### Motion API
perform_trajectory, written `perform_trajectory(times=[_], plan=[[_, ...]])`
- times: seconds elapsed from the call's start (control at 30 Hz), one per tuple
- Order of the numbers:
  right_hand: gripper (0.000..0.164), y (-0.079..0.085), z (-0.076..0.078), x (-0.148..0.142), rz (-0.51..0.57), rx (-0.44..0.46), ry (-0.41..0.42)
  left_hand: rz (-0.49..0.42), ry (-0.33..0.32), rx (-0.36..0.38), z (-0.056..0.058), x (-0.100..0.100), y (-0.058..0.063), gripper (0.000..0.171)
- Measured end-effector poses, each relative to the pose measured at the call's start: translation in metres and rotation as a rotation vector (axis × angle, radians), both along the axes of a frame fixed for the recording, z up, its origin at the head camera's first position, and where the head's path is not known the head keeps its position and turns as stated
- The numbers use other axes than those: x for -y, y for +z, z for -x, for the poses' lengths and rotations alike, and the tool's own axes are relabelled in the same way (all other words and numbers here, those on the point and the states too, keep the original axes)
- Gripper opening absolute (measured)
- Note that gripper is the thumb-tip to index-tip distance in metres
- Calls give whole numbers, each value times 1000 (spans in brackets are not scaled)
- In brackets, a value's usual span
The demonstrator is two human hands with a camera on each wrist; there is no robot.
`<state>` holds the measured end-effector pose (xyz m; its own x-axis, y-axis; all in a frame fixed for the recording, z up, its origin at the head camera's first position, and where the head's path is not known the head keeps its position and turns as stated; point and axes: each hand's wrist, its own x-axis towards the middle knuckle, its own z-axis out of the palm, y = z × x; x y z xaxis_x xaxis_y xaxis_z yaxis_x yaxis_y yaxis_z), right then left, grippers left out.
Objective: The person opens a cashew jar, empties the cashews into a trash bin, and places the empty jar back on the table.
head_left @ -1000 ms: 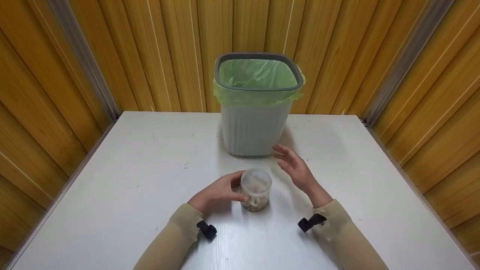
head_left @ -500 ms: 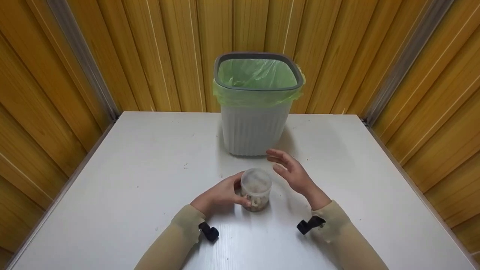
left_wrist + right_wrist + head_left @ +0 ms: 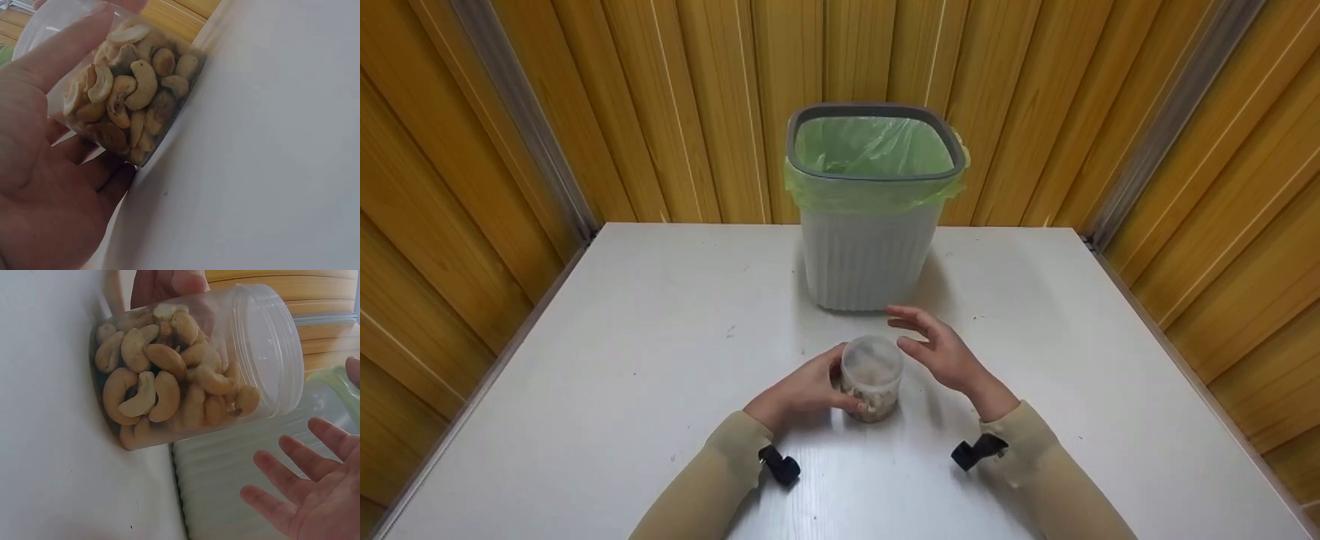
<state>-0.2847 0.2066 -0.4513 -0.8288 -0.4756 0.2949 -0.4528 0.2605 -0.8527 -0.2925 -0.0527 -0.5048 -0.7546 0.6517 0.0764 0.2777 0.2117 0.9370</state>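
A clear plastic jar point(image 3: 879, 403) with a translucent top stands upright on the white table. Cashew nuts point(image 3: 140, 87) fill its lower part, as both wrist views show up close. My left hand point(image 3: 802, 386) grips the jar from the left, thumb across the near side and fingers around the far side. To the right of the jar, my right hand point(image 3: 949, 358) is held raised and holds nothing. Its fingers point(image 3: 306, 461) are spread and lie apart from the jar's rim point(image 3: 281, 354) in the right wrist view.
Behind the jar stands a grey-white trash bin point(image 3: 866, 259) with a dark rim and a green plastic liner point(image 3: 877, 196). Small crumbs point(image 3: 730, 331) dot the table point(image 3: 660, 300). Wood-patterned walls point(image 3: 720, 112) close in the back and both sides.
My right hand has moved left and slightly nearer, closer to the jar's top. My left thumb has slid a little farther across the jar, which stays in place.
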Motion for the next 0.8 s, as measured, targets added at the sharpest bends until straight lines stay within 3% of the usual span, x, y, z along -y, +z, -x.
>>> perform_trajectory(times=[0.17,0.53,0.8], plan=[[48,1,-3,2,-11,9,27,-7,35,-12,-1,-1,-2,82],[53,1,-7,6,-118,-54,-42,-55,111,-11,-2,-2,-3,84],[61,2,-12,9,-155,-100,-45,-66,150,-65,-2,-1,1,85]])
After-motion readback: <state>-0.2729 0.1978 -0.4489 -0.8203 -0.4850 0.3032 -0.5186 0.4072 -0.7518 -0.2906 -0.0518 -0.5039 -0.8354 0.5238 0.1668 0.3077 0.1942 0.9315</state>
